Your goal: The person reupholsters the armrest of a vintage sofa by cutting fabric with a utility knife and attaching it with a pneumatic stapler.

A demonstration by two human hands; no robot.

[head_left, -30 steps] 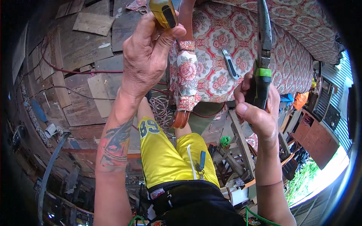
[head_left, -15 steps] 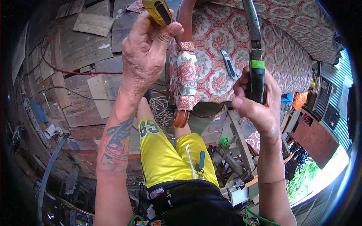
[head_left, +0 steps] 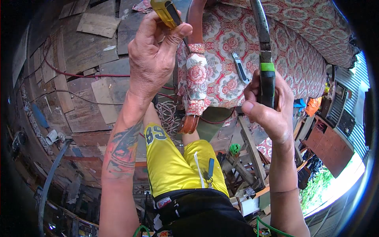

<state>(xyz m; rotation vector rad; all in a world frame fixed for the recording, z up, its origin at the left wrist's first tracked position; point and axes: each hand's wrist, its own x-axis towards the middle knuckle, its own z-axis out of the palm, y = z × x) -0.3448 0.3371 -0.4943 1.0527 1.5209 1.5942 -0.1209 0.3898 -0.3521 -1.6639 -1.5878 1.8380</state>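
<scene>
My left hand is closed around the amber handle of a screwdriver. Its thin dark shaft points down to the upper edge of the floral fabric on a padded wooden armrest. In my right hand, fingers wrap the black grip of a metal-shafted tool with a green band; its far end runs out of the top of the view. This tool stands over the seat, to the right of the armrest. A utility knife lies on the floral upholstered seat between my hands.
Worn wooden boards cover the floor at left, crossed by a red hose. A tangled rope lies below the armrest. Wooden scraps and a frame stand at lower right, with an orange bag farther right.
The black-gripped tool in my right hand has shifted slightly left, its upper end tilting that way. My left hand and the screwdriver stay almost in place.
</scene>
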